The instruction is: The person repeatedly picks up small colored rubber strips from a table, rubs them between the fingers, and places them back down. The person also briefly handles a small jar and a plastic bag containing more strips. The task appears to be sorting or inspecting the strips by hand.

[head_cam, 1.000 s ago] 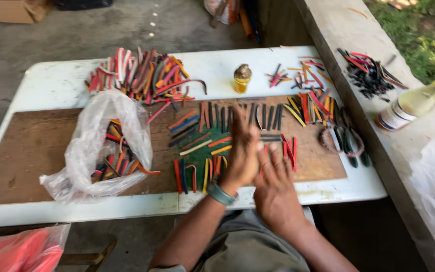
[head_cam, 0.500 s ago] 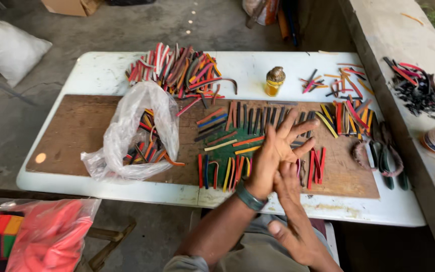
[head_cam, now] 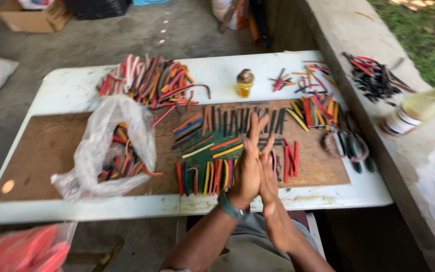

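Note:
My left hand (head_cam: 246, 163), with a dark band on its wrist, and my right hand (head_cam: 269, 174) are pressed palm to palm, fingers stretched out, just above the near edge of a brown board (head_cam: 41, 151). Neither hand holds anything. Under and around them lie rows of short coloured tube pieces (head_cam: 212, 151) in red, yellow, green and black. Dark pieces (head_cam: 227, 118) are lined up just beyond my fingertips.
The board lies on a white table (head_cam: 71, 88). On it are a clear plastic bag (head_cam: 109, 146) of coloured pieces, a loose pile (head_cam: 149, 80) at the back, a small brass-topped jar (head_cam: 244, 83) and pliers (head_cam: 351, 146). A concrete ledge at right carries a bottle (head_cam: 419, 108) and dark pieces (head_cam: 373, 78).
My right hand has risen from below my left and now lies flat against it. The view has swung a little to the right.

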